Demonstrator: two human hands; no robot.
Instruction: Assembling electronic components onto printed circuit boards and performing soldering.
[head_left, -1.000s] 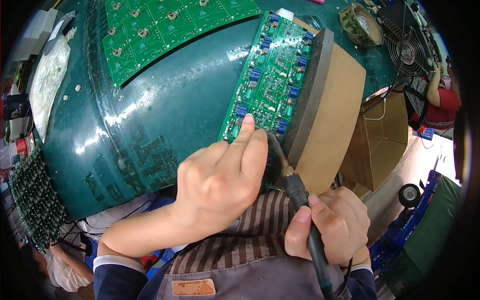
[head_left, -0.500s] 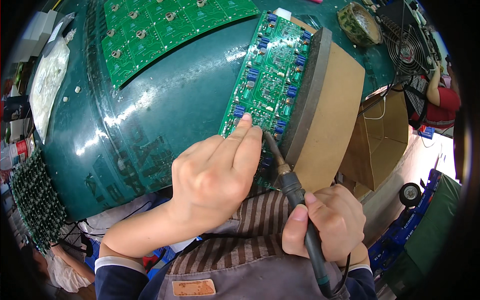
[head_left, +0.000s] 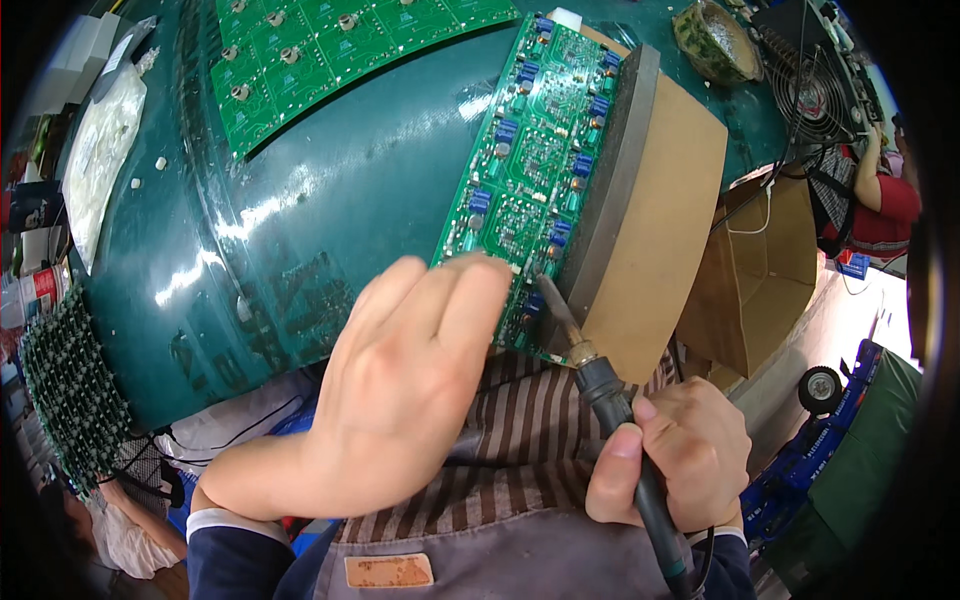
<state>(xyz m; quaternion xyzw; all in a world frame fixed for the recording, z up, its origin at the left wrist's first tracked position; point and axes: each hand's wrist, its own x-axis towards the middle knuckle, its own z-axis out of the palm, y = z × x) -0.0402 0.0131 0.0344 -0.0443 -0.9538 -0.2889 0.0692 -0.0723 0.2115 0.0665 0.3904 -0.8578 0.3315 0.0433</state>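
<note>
My right hand is wrapped round the dark handle of a soldering iron. The iron's tip points up and left, at the lower right part of a green circuit board carrying blue capacitors and other small parts. Whether the tip touches the board I cannot tell. My left hand is over the board's lower left edge, its fingers curled and pressed together. Its fingertips are hidden and slightly blurred, so anything in them cannot be made out. The board leans along a dark grey bar on its right side.
A larger green circuit board with metal shafts lies at the far left on the green mat. A clear plastic bag is further left, near stacked boards. Bowl, fan and cardboard box stand right.
My left hand has drawn its fingers back and curled them, uncovering more of the board. The soldering iron and my right hand have shifted slightly right and nearer to me.
</note>
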